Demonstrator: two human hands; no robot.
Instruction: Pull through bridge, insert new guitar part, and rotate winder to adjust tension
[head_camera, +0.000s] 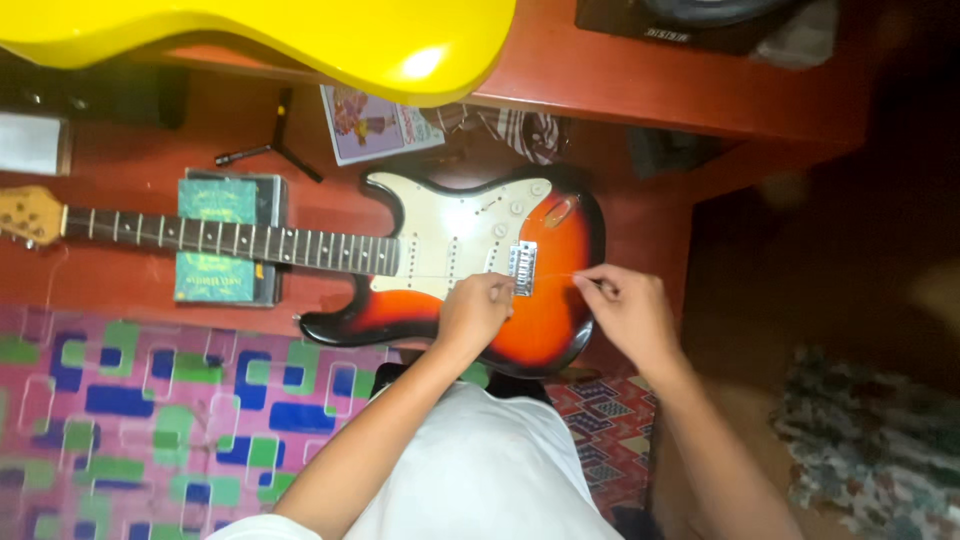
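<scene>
A sunburst electric guitar (545, 315) with a cream pickguard lies flat on a red wooden surface, its neck (230, 240) running left to the headstock. My left hand (477, 310) rests on the body beside the metal bridge (522, 268), fingers pinched on a thin string. My right hand (625, 310) sits past the bridge at the body's right end, pinching the same thin string (555, 277), which stretches between both hands.
A green book or case (215, 240) lies under the neck. A yellow guitar body (300, 40) fills the top left. A small stand (270, 150) and a booklet (375, 125) lie behind. Patterned cloth (150, 420) covers the lower left.
</scene>
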